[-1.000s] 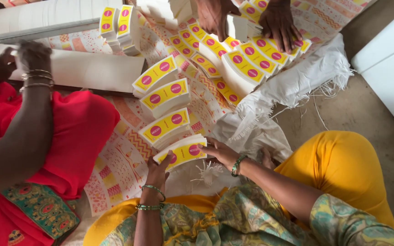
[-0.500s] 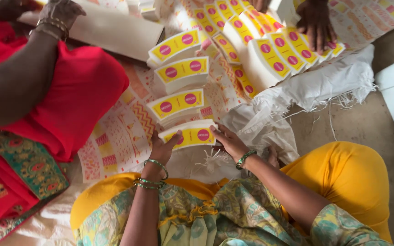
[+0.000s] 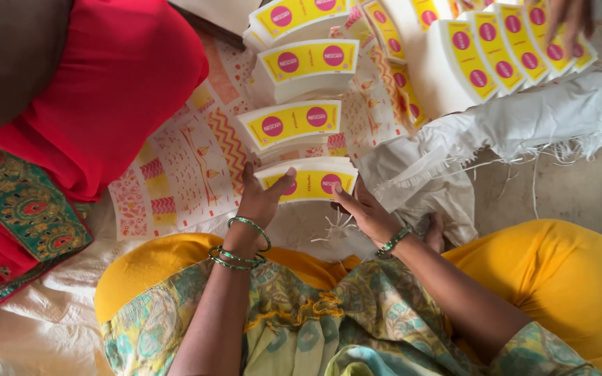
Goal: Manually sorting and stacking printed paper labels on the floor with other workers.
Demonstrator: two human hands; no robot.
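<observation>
My left hand and my right hand grip the two ends of a stack of curved yellow paper blanks with pink dots, right in front of my lap. Green bangles ring both wrists. Just beyond it lies a second such stack, then a third stack, in a column running away from me. All rest on printed patterned sheets spread over the floor.
A person in red cloth sits at my left. Another row of yellow stacks fans out at the top right, with another person's hand on it. White woven sacking lies at right over bare floor.
The view has shifted so the stacks and the person in red sit higher and closer. Both my hands stay on the nearest stack, holding its ends.
</observation>
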